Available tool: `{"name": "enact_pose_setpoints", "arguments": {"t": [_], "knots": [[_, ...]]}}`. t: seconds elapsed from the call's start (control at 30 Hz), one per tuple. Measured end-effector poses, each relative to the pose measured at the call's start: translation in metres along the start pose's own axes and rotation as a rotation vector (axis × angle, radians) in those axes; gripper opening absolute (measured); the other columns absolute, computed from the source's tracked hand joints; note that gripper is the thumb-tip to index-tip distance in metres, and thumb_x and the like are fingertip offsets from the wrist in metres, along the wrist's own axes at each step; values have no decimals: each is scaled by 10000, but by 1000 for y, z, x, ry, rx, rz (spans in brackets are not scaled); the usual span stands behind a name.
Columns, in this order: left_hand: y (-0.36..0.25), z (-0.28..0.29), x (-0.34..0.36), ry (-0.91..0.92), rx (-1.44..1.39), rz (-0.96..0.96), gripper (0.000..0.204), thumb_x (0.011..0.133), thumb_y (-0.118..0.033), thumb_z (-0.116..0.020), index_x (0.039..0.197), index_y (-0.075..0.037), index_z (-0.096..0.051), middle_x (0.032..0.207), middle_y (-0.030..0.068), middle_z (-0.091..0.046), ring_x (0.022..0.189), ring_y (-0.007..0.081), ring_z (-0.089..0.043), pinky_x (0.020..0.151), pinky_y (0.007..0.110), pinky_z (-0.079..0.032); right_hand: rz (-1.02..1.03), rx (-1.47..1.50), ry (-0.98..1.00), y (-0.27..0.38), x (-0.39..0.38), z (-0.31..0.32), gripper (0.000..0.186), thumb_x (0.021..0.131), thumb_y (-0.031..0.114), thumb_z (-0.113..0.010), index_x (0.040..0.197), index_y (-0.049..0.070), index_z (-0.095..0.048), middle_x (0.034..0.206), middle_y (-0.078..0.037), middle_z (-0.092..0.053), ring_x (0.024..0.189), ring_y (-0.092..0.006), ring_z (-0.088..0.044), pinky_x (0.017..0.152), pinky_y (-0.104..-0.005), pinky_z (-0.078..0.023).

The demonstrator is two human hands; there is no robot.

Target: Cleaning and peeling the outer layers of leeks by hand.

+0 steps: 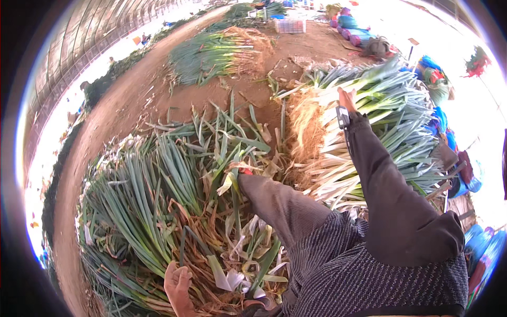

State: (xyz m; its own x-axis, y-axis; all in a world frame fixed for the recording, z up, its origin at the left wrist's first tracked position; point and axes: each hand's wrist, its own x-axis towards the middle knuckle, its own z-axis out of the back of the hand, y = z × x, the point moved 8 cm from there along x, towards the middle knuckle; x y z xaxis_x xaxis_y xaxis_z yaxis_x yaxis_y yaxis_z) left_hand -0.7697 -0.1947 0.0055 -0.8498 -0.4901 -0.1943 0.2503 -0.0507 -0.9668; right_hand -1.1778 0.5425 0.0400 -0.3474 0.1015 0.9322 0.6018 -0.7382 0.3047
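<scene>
My right hand (347, 100) is stretched out over the right-hand pile of peeled leeks (401, 113). It is closed round a leek (372, 79) whose green leaves are smeared by motion. The pile's white shafts and tan roots (306, 121) point left, the leaves right. My left hand (178, 285) is low at the left, beside the pale bases of uncleaned leeks (142, 216). Its fingers are loosely bent and apart, and I see nothing between them. Dry brown leaves and roots lie right beside it.
Stripped leaves (253, 232) litter the ground around my leg (280, 206). Farther off lies another leek bundle (222, 55) on bare soil, with a plastic crate (290, 25) behind it. Blue and purple rolls (356, 34) stand at the back right. A dirt path (100, 132) curves along the left.
</scene>
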Motion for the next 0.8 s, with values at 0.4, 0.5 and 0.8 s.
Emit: {"name": "enact_pose_setpoints", "arguments": {"t": [0.4,0.5,0.8], "knots": [[-4,44,-4,-112,101,-11,464,899,-141,-664,1312,12,-516,1027,70,-667,852,122,-635,722,238,-511,-731,850,1607,430,-229,-285,310,879,174,-642,1126,-10,-604,894,-32,-667,730,-88,-621,581,-203,-466],[-1,61,-7,-233,-2,-30,434,900,-140,-674,1283,12,-540,996,64,-674,832,114,-642,705,228,-516,-699,1026,1797,497,-312,-317,319,863,218,-662,1093,2,-618,859,-19,-662,692,-97,-613,581,-228,-474],[-3,85,-30,-473,-152,-4,310,900,-130,-680,1163,12,-600,919,59,-682,794,101,-646,720,213,-526,740,493,1570,564,-531,-358,186,857,200,-622,726,77,-574,643,19,-524,615,-137,-537,463,-346,-361]]}}
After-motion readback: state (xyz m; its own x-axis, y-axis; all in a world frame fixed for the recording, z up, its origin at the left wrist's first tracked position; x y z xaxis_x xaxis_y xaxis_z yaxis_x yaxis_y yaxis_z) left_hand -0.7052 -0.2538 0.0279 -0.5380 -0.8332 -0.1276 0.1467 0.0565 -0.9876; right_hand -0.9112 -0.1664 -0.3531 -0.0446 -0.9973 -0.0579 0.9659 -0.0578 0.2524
